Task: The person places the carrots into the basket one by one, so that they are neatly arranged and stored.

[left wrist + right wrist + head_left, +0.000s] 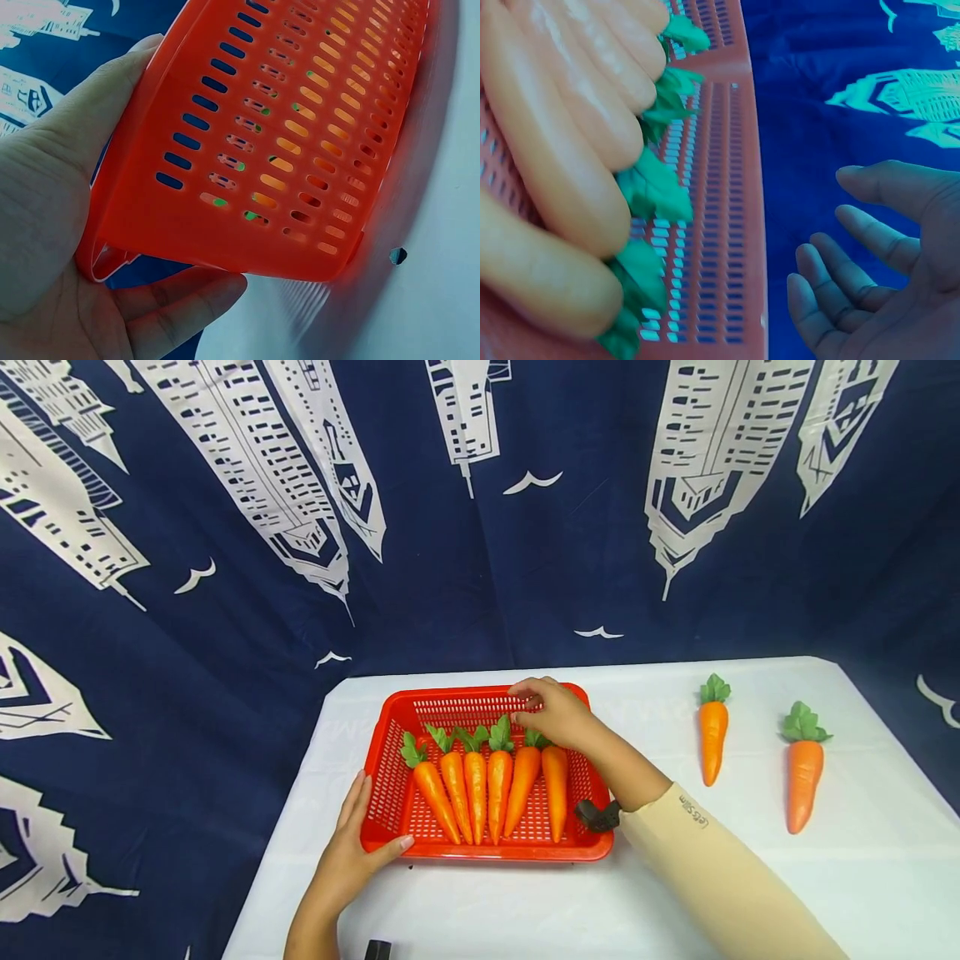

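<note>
A red plastic basket (491, 852) with slotted walls stands on the table and holds several orange carrots (499, 789) with green tops, side by side in a row. My left hand (349, 852) grips its front left corner; in the left wrist view the thumb lies along the basket wall (169, 232) and the fingers reach round the corner. My right hand (558, 714) hovers over the basket's back right part, above the carrot tops, its fingers loosely bent and holding nothing. The right wrist view shows that hand (900, 277) apart from the basket rim.
Two more carrots lie on the white table to the right: a slim one (712, 739) and a thicker, paler one (804, 781) farther right. A dark blue cloth (465, 585) printed with white buildings hangs behind the table.
</note>
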The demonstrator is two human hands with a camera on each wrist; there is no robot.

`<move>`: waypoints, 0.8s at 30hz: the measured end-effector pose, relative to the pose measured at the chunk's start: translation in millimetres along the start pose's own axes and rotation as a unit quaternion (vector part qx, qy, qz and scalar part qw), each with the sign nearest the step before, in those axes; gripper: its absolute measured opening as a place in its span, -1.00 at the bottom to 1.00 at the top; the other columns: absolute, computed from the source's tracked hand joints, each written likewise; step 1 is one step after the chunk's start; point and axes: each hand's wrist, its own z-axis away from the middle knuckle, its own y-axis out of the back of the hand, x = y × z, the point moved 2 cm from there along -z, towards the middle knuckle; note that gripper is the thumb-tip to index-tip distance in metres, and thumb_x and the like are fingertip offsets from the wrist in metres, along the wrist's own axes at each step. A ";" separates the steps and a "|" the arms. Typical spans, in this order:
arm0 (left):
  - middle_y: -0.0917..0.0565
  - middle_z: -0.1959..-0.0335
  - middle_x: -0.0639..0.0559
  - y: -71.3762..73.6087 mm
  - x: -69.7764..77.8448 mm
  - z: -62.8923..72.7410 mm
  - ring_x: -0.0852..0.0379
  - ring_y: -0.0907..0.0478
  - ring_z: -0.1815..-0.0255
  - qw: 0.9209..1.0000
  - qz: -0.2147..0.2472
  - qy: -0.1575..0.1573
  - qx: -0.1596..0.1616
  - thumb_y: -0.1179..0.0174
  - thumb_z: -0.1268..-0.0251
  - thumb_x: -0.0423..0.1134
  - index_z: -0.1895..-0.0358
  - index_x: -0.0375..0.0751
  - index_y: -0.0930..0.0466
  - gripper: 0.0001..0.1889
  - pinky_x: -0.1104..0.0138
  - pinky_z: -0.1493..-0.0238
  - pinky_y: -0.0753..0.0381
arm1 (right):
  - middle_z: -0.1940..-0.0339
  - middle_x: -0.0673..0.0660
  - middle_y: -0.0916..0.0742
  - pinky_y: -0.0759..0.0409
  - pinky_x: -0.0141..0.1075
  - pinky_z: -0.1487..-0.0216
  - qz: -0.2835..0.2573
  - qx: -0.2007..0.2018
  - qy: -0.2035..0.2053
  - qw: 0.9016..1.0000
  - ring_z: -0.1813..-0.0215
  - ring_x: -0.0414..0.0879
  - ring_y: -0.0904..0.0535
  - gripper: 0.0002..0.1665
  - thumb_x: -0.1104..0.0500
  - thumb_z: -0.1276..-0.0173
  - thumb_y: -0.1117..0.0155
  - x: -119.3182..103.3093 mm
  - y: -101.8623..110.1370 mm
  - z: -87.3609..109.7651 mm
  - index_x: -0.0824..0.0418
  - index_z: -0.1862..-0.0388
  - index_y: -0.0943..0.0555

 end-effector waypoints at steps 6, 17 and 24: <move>0.24 -0.69 0.29 0.6 -2.1 1.0 -0.25 -0.05 -0.65 1.000 0.002 -0.007 0.001 -0.49 -0.07 0.17 -0.66 0.23 0.23 0.22 -0.39 -0.39 -0.23 | -0.26 0.25 -0.60 -0.66 0.03 -0.19 -0.014 0.028 -0.002 1.000 -0.20 0.15 -0.60 -0.54 0.15 -0.42 -0.30 5.1 24.7 9.4 0.14 -0.28 -0.57; 0.24 -0.69 0.31 0.3 -2.6 0.5 -0.26 -0.08 -0.64 1.000 -0.003 -0.007 0.004 -0.50 -0.07 0.16 -0.66 0.24 0.23 0.22 -0.38 -0.38 -0.25 | -0.33 0.26 -0.56 -0.62 0.12 -0.23 -0.016 0.069 -0.036 0.997 -0.33 0.21 -0.53 -0.47 0.07 -0.47 -0.28 37.0 75.9 28.7 0.16 -0.36 -0.49; 0.23 -0.69 0.29 0.7 -2.0 1.2 -0.27 -0.08 -0.63 1.000 -0.003 -0.008 0.005 -0.50 -0.07 0.15 -0.67 0.22 0.22 0.21 -0.38 -0.37 -0.26 | -0.34 0.30 -0.51 -0.59 0.18 -0.23 -0.006 0.107 -0.066 0.992 -0.36 0.25 -0.50 -0.40 -0.02 -0.47 -0.27 65.6 96.8 42.7 0.16 -0.40 -0.46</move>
